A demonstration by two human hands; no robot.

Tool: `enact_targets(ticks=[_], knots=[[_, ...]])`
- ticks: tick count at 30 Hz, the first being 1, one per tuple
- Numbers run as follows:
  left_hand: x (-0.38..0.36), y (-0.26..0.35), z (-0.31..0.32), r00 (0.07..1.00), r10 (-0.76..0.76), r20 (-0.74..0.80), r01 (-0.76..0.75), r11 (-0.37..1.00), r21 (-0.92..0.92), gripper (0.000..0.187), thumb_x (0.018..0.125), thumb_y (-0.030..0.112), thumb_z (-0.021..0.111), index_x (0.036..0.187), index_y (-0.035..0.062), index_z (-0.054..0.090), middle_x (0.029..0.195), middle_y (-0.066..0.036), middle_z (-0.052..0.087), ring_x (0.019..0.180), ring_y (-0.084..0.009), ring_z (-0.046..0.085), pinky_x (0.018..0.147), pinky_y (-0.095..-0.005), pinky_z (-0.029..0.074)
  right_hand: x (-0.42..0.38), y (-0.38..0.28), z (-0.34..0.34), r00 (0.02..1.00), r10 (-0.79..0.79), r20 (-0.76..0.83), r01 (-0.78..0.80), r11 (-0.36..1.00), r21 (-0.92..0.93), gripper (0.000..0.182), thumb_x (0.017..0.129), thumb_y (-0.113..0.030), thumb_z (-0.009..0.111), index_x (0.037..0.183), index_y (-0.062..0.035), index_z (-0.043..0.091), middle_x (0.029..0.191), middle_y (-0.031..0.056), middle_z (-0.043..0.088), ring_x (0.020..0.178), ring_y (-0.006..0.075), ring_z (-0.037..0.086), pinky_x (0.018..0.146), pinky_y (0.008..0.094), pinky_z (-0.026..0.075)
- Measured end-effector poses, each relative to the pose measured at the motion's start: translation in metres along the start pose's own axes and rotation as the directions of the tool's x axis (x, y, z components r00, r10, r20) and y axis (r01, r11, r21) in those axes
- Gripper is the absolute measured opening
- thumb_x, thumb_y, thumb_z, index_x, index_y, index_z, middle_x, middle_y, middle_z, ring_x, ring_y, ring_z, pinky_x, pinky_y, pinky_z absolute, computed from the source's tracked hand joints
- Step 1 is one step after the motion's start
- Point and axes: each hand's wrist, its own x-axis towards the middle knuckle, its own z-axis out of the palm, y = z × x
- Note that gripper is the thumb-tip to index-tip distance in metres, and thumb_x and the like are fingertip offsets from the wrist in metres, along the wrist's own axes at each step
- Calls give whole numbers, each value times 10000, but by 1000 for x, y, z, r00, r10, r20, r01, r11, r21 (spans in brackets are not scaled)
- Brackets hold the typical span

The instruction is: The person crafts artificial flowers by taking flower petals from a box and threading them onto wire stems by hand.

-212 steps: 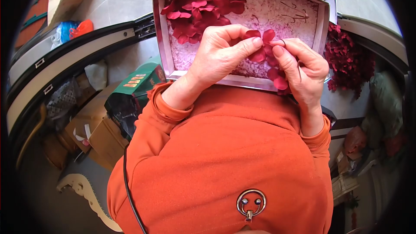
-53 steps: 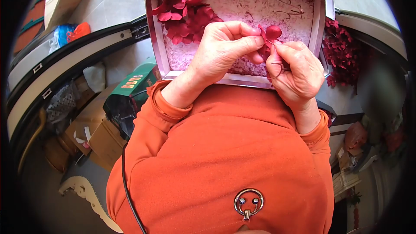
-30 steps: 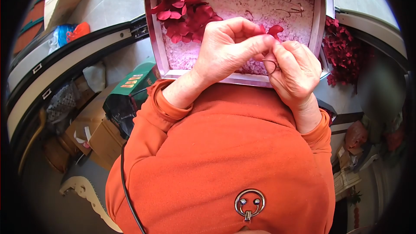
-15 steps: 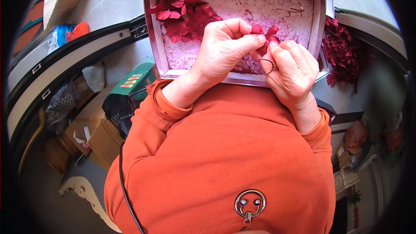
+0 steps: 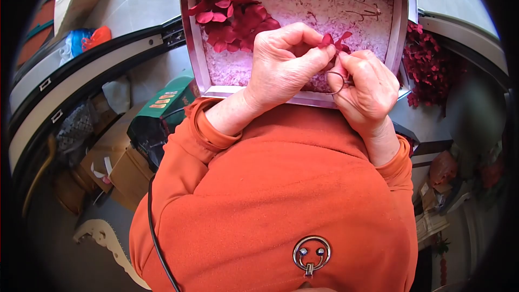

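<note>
The left hand [image 5: 284, 67] pinches a small red flower [image 5: 331, 41] between thumb and forefinger, fingers closed tight, which holds the bloom steady over the open box [image 5: 195, 48]. The right hand [image 5: 367, 84], curled shut, grips a thin wire [image 5: 336, 82] that loops just under the flower, touching the left fingertips, so both hands can work at 1 spot. Loose red petals [image 5: 232, 13] sit in the box's far left corner, near at hand. A heap of dark red flowers [image 5: 427, 65] lies beside the box on the right.

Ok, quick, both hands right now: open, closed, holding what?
Left hand: closed, pinching the red petal cluster.
Right hand: closed, fingers on the thin wire loop under the petals.
</note>
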Motion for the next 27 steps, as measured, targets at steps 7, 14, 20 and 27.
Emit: enact_targets(ticks=[7, 14, 20, 27], knots=[[1, 2, 0, 999, 33, -24, -31, 997, 66, 70, 810, -36, 692, 878, -19, 686, 813, -41, 684, 733, -72, 621, 660, -212, 512, 3, 1, 2, 996, 79, -34, -76, 993, 87, 202, 608, 38, 710, 760, -16, 589, 630, 62, 542, 545, 217, 554, 486, 312, 454], [2, 2, 0, 985, 173, 1, -167, 950, 263, 81, 787, -33, 695, 866, -13, 693, 758, -35, 678, 679, -60, 609, 615, -208, 493, 3, 0, -1, 983, 182, 1, -181, 975, 133, 193, 623, 48, 700, 754, -36, 585, 632, 61, 543, 527, 193, 546, 481, 290, 445], [3, 2, -2, 990, 142, 19, -142, 964, 226, 63, 790, -29, 687, 852, -18, 694, 767, -28, 679, 705, -67, 614, 640, -213, 498, 2, 3, -1, 984, 176, 1, -174, 973, 148, 192, 628, 49, 696, 752, -40, 581, 630, 62, 539, 525, 190, 543, 480, 287, 442], [5, -3, -2, 979, -132, 158, 151, 982, -115, 200, 938, 69, 587, 1094, -52, 617, 925, -44, 672, 803, -69, 601, 718, -213, 508, 5, 2, -2, 958, 288, 16, -284, 934, 218, 108, 705, 27, 685, 761, -20, 605, 658, 73, 584, 549, 175, 574, 503, 278, 458]])
